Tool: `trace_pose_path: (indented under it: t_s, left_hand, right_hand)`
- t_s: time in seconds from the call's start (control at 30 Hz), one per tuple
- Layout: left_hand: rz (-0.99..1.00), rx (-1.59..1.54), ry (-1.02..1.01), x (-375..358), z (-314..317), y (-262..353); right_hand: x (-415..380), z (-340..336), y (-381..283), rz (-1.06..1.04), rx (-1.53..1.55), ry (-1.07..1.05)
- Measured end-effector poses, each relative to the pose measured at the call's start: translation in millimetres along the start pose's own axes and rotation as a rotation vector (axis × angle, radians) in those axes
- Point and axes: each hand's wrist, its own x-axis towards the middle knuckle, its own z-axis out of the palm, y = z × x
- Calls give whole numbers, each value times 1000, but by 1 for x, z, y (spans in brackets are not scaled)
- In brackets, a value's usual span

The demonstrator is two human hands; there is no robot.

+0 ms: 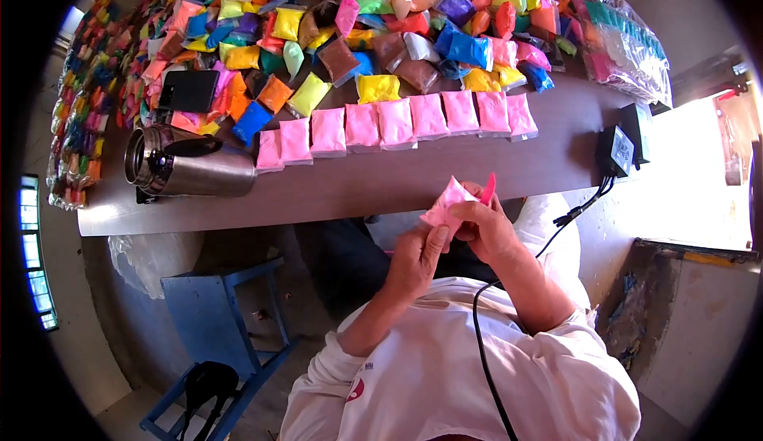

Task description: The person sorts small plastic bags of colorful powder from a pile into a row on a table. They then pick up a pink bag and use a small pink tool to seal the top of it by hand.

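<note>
Both hands are close together in front of the table edge, around a light pink packet [450,201]. My left hand [416,260] grips its lower left part between thumb and fingers. On the packet's right side, the thumb of my right hand [486,226] presses down, and a bright pink flat piece [489,189] sticks up from between that hand's fingers. Beyond the hands, a row of several pink packets [396,121] lies side by side on the table [342,191].
A large heap of coloured packets [338,58] covers the table's far side. A steel flask [199,163] lies at the left near a black phone [189,91]. Black adapters [616,151] with cables sit at the right edge. A blue chair [203,314] stands below left.
</note>
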Motion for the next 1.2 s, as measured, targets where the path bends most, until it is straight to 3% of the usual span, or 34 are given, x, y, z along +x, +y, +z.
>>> trace_pose_path:
  t_s: [0.13, 0.23, 0.3, 0.4, 0.5, 0.6, 0.73, 0.83, 0.93, 1.2]
  left_hand:
    - [-4, 13, 3, 2, -4, 6]
    - [-5, 24, -4, 2, -2, -3]
    - [61, 53, -46, 1, 1, -9]
    - [-20, -18, 28, -1, 1, 2]
    - [-38, 5, 0, 1, -8, -5]
    - [-20, -8, -15, 1, -4, 2]
    - [34, -7, -41, -1, 1, -3]
    - [35, 9, -11, -2, -1, 0]
    - [-24, 25, 4, 0, -7, 6]
    - [17, 23, -42, -2, -1, -9]
  right_hand:
    - [-2, 10, -9, 27, 31, 15]
    - [-2, 10, -6, -1, -130, 76]
    - [-1, 2, -1, -102, -110, -76]
    - [-2, 9, -2, -89, -81, 28]
    - [-5, 5, -3, 23, 59, -9]
    - [-4, 14, -1, -35, -107, -30]
    - [-2, 8, 7, -77, -59, -79]
    - [-4, 15, 8, -93, -68, -62]
    - [-5, 21, 7, -51, 1, 83]
    - [-5, 8, 8, -152, -156, -60]
